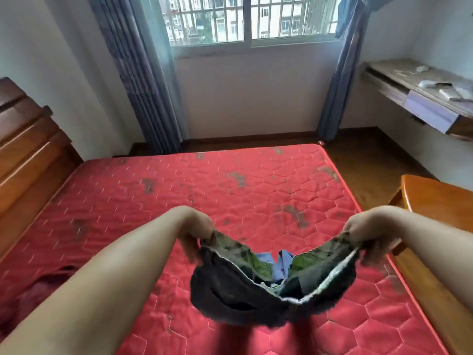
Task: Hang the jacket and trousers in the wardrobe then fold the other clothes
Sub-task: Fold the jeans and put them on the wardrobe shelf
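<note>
Now both hands are pinching the waistband of the dark garment (243, 290), left hand (195, 239) and right hand (363, 237) at opposite ends, holding it slack above the red mattress (128, 201). I'd judge it best to pull the band taut, level the corners, then lower it flat before folding.

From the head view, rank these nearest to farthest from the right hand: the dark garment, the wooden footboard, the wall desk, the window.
1. Dark garment: gripped by the right hand.
2. Footboard: just right of the hand.
3. Wall desk: farther, upper right.
4. Window: far wall, beyond the bed.
</note>
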Available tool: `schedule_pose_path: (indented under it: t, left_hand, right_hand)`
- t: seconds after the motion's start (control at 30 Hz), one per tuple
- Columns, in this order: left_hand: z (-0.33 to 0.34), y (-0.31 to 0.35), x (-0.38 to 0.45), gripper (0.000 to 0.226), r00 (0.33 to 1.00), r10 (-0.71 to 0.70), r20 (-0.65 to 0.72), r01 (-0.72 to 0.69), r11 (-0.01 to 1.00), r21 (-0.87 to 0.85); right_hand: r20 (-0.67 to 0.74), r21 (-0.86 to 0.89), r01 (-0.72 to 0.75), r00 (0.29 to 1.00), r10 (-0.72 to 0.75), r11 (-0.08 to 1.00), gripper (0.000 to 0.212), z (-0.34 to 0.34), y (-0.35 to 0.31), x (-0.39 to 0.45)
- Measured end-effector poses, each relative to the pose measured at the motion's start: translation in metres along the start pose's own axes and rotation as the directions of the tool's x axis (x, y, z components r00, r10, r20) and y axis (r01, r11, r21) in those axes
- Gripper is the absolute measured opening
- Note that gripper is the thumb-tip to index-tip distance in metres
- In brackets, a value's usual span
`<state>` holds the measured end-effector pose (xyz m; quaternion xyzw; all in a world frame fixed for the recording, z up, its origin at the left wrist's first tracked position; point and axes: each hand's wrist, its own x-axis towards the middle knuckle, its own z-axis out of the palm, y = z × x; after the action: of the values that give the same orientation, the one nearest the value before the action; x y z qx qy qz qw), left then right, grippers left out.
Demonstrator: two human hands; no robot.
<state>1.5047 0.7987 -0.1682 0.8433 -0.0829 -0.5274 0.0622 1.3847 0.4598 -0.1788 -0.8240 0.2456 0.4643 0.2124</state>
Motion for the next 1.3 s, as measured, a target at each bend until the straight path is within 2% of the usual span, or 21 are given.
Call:
schedule_pose_path:
  t: [0.03,0.1,0.17,0.23,0.27,0.33,0.37,0.43,0.47,0.5,0.57,0.63,0.7,0.77,0.83,0.9,0.97,1.03,1.13,1.23,1.3]
  left_hand:
    - [-0.003,0.005,0.006,0.036,0.993,0.074,-0.093,-0.09,0.979,-0.183]
    - [-0.016,0.025,0.009,0.049,0.923,0.107,-0.369,-0.292,0.818,-0.496]
    - [-0.049,0.048,0.007,0.054,0.795,-0.004,-0.607,-0.505,0.551,-0.664]
    - [-0.109,0.073,-0.008,0.057,0.637,-0.071,-0.767,-0.714,0.321,-0.622]
    - [-0.144,0.082,-0.024,0.059,0.539,-0.085,-0.838,-0.808,0.23,-0.543]
    - [-0.207,0.102,-0.072,0.061,0.332,-0.057,-0.941,-0.937,0.092,-0.336]
    - [-0.231,0.11,-0.101,0.059,0.234,-0.037,-0.972,-0.971,0.048,-0.236]
    - [-0.263,0.121,-0.156,0.056,0.069,-0.026,-0.997,-0.998,0.008,-0.069]
    - [-0.274,0.124,-0.178,0.056,0.016,-0.022,-1.0,-1.0,0.007,-0.016]
    - [-0.281,0.124,-0.193,0.058,-0.019,-0.025,-0.999,-1.0,0.016,0.019]
    - [-0.287,0.12,-0.206,0.06,-0.085,-0.03,-0.996,-0.994,0.072,0.083]
    - [-0.281,0.109,-0.201,0.054,-0.134,0.013,-0.991,-0.977,0.165,0.134]
    - [-0.262,0.095,-0.182,0.049,-0.115,0.03,-0.993,-0.961,0.251,0.119]
    - [-0.237,0.078,-0.15,0.047,-0.066,-0.014,-0.998,-0.935,0.35,0.057]
    - [-0.21,0.055,-0.112,0.044,-0.026,-0.055,-0.998,-0.869,0.494,-0.005]
    - [-0.18,0.028,-0.069,0.042,0.046,-0.043,-0.998,-0.734,0.676,-0.063]
    - [-0.139,-0.002,-0.019,0.043,0.198,-0.004,-0.98,-0.57,0.813,-0.118]
    - [-0.087,-0.031,0.04,0.044,0.4,0.061,-0.915,-0.417,0.901,-0.123]
    - [0.014,-0.076,0.143,0.04,0.655,0.176,-0.735,-0.212,0.976,0.045]
    - [0.13,-0.112,0.239,0.028,0.817,0.21,-0.537,-0.12,0.973,0.197]
    - [0.204,-0.131,0.285,0.027,0.88,0.202,-0.43,-0.101,0.964,0.246]
  right_hand:
    - [-0.074,0.245,0.044,0.997,-0.027,0.968,0.034,0.003,-0.006,0.012]
    - [-0.248,0.622,0.174,0.968,-0.019,0.764,0.035,-0.001,-0.027,0.031]
    - [-0.42,0.747,0.362,0.907,-0.026,0.558,0.039,-0.035,-0.058,0.036]
    - [-0.633,0.691,0.572,0.774,-0.012,0.441,0.037,-0.098,-0.087,0.016]
    - [-0.738,0.621,0.681,0.675,-0.004,0.388,0.035,-0.135,-0.099,-0.003]
    - [-0.901,0.413,0.855,0.434,0.001,0.313,0.037,-0.202,-0.12,-0.057]
    - [-0.952,0.294,0.902,0.307,0.01,0.315,0.038,-0.229,-0.127,-0.089]
    - [-0.996,0.083,0.94,0.081,0.022,0.332,0.039,-0.268,-0.133,-0.142]
    - [-0.999,0.021,0.945,0.011,0.033,0.326,0.041,-0.284,-0.132,-0.163]
    - [-0.999,-0.01,0.947,-0.026,0.047,0.321,0.042,-0.295,-0.13,-0.18]
    - [-0.995,0.0,0.956,-0.028,0.091,0.292,0.042,-0.31,-0.121,-0.197]
    - [-0.993,0.076,0.958,0.047,0.111,0.276,0.039,-0.308,-0.108,-0.196]
    - [-0.986,0.158,0.937,0.134,0.097,0.31,0.035,-0.291,-0.096,-0.182]
    - [-0.982,0.188,0.914,0.172,0.076,0.36,0.026,-0.263,-0.085,-0.156]
    - [-0.974,0.22,0.87,0.225,0.042,0.442,0.022,-0.229,-0.074,-0.119]
    - [-0.944,0.268,0.795,0.331,-0.02,0.544,0.019,-0.187,-0.064,-0.072]
    - [-0.888,0.269,0.696,0.447,-0.108,0.665,0.019,-0.135,-0.054,-0.02]
    - [-0.813,0.244,0.571,0.561,-0.156,0.784,0.025,-0.079,-0.046,0.035]
    - [-0.691,0.161,0.405,0.697,-0.19,0.9,0.034,0.016,-0.033,0.13]
    - [-0.533,0.092,0.254,0.829,-0.168,0.963,0.038,0.127,-0.01,0.223]
    - [-0.439,-0.003,0.194,0.881,-0.176,0.981,0.04,0.198,0.012,0.27]
